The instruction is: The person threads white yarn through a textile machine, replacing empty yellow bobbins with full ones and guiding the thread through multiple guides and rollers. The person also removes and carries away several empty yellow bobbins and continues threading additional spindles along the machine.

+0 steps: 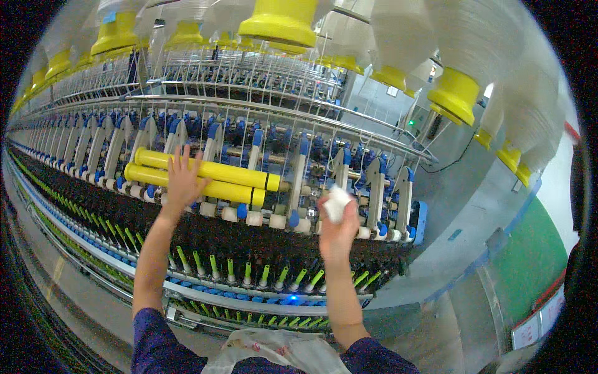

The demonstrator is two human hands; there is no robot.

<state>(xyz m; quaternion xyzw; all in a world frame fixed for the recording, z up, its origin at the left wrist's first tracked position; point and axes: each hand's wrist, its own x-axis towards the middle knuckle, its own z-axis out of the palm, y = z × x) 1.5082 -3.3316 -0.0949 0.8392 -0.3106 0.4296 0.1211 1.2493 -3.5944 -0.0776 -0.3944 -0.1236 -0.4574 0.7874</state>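
Two long yellow tubes (227, 172) with black bands near their right ends lie side by side across the drafting arms of a spinning frame. My left hand (183, 181) rests over them with its fingers spread, touching the tubes rather than wrapped round them. To their right, my right hand (338, 234) is raised before the white-and-blue drafting arms (377, 190). Its fingers are closed on a soft white wad (337, 203), slightly blurred; whether it is fibre or cloth I cannot tell.
White yarn packages on yellow bases (278, 23) hang overhead. A metal rail (274, 114) runs behind the arms. Below stands a row of green spindles (248, 272), with a blue light (294, 298) beneath. The machine's grey end housing (436, 265) is at the right.
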